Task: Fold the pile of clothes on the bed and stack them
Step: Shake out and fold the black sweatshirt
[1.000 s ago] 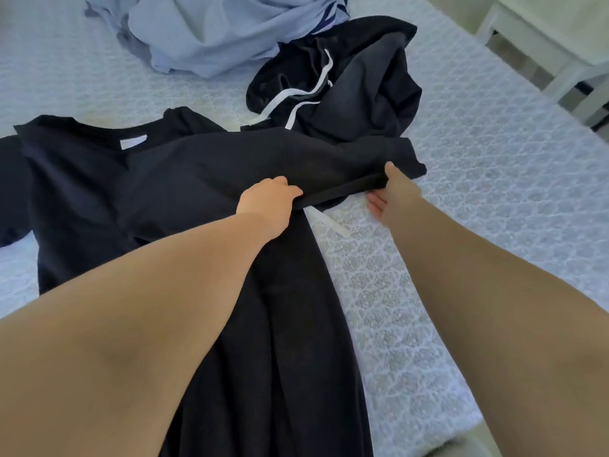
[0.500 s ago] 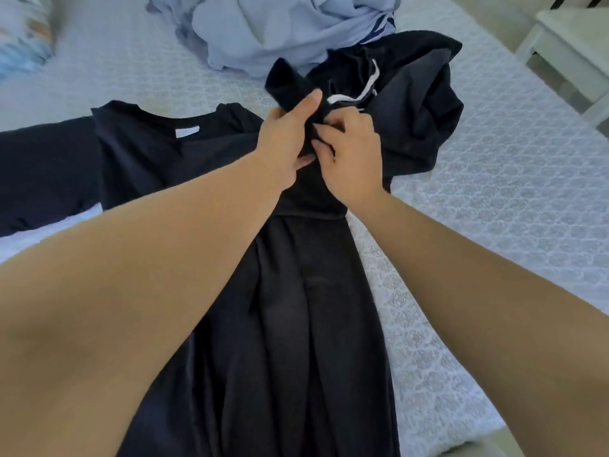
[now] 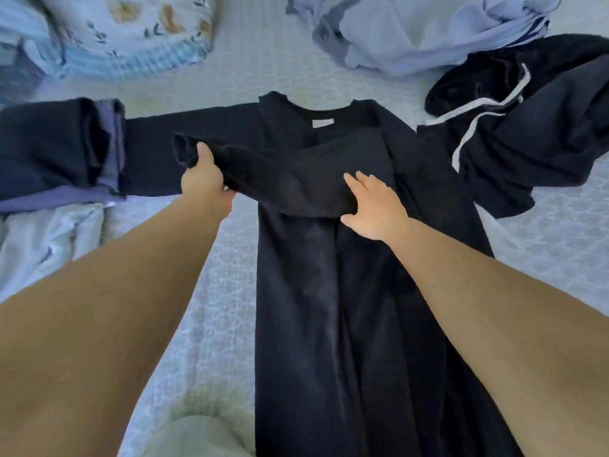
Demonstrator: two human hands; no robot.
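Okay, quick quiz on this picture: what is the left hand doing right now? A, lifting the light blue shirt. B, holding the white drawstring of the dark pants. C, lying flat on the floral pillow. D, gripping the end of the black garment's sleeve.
D: the left hand has its grip curled round the cuff end of the sleeve folded across the black garment, while the right hand rests flat on that fold.

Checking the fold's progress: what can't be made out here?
- Black shirt hem: head view, cut off by the bottom edge.
- Neck label: too small to read.
- Left hand fingertips: hidden in the sleeve they grip.
- Right hand palm: faces down.
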